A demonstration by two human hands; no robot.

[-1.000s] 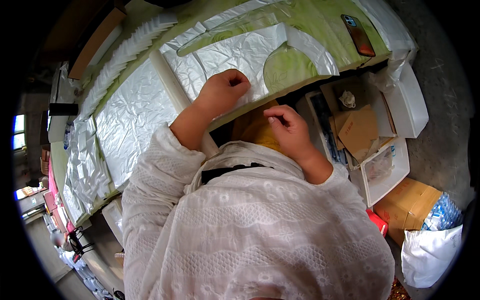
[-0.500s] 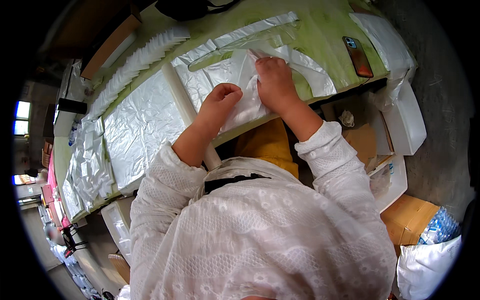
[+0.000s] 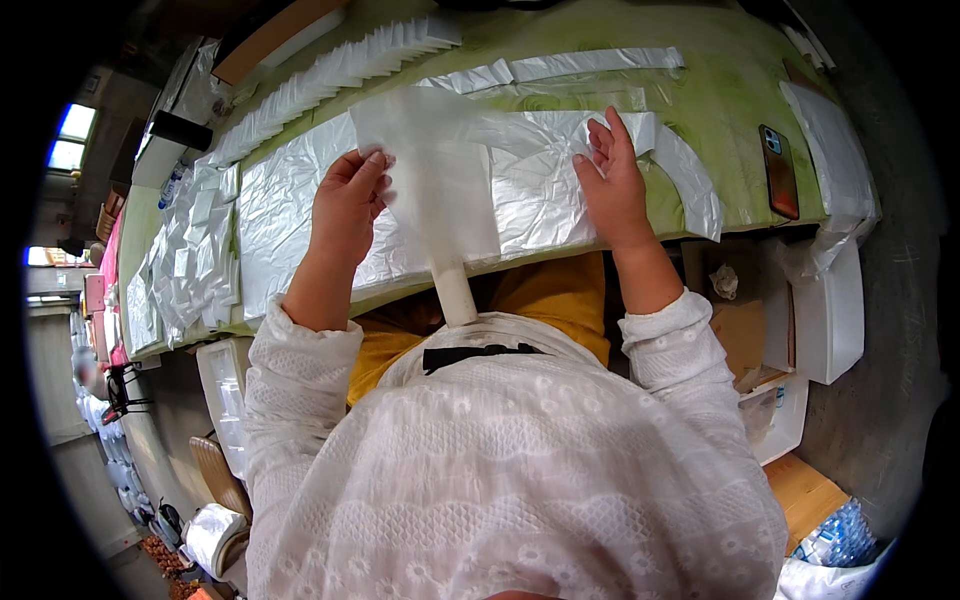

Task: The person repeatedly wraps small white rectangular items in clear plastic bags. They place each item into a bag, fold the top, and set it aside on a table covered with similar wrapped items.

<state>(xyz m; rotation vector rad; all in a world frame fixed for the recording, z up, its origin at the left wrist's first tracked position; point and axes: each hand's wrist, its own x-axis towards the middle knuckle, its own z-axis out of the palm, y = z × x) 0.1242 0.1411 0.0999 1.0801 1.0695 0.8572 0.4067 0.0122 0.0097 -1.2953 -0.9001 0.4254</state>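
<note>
One thin plastic sheet (image 3: 445, 190) in the left hand (image 3: 348, 195), over the bench (image 3: 725, 85).
The sheet is whitish, half see-through; one pale tube (image 3: 455, 292) shows beneath. The left hand pinches its left edge; the right hand (image 3: 615, 190) is released, fingers extended. One phone (image 3: 779, 172) lies at right.

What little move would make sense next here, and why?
Perhaps bring the right hand over to the translucent sheet's free right edge to steady it. The left hand pinches only the sheet's left side, while the right is open, with nothing visible in its grasp.
</note>
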